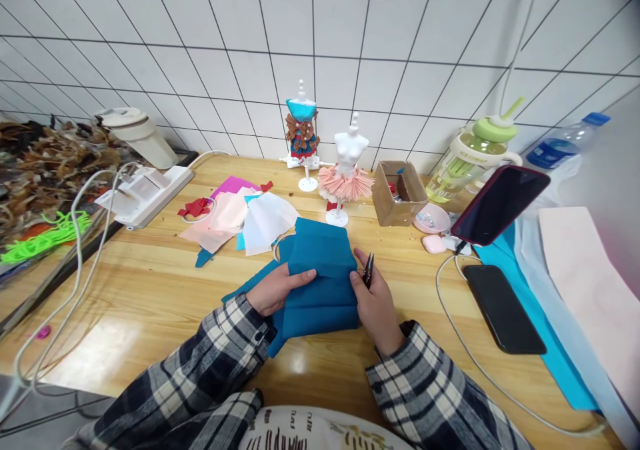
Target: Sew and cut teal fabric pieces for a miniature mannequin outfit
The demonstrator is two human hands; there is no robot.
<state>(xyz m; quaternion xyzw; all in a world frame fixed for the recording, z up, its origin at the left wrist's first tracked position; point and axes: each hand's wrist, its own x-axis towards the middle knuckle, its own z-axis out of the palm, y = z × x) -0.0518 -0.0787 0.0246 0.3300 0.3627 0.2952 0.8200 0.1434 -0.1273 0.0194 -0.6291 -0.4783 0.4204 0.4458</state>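
Note:
Between my hands is a folded piece of teal cloth (323, 297), with crease lines across it and a longer part spreading to the lower left. My left hand (280, 287) grips its left side, thumb on top and fingers hidden underneath. On the right edge my right hand (373, 297) pinches the cloth between thumb and fingers. Small dark-tipped scissors or snips (369, 270) are also tucked in that hand; their exact kind is hard to see. A pale ring (277, 247), partly hidden, shows behind the cloth's left side.
Two small dress forms, one in a blue and brown outfit (301, 130), one with a pink ruffled skirt (346, 182), stand behind. Fabric scraps (270, 217) lie left, near a power strip (145, 197). Rightward are a cardboard box (400, 197), a propped phone (500, 207) and a flat phone (504, 310).

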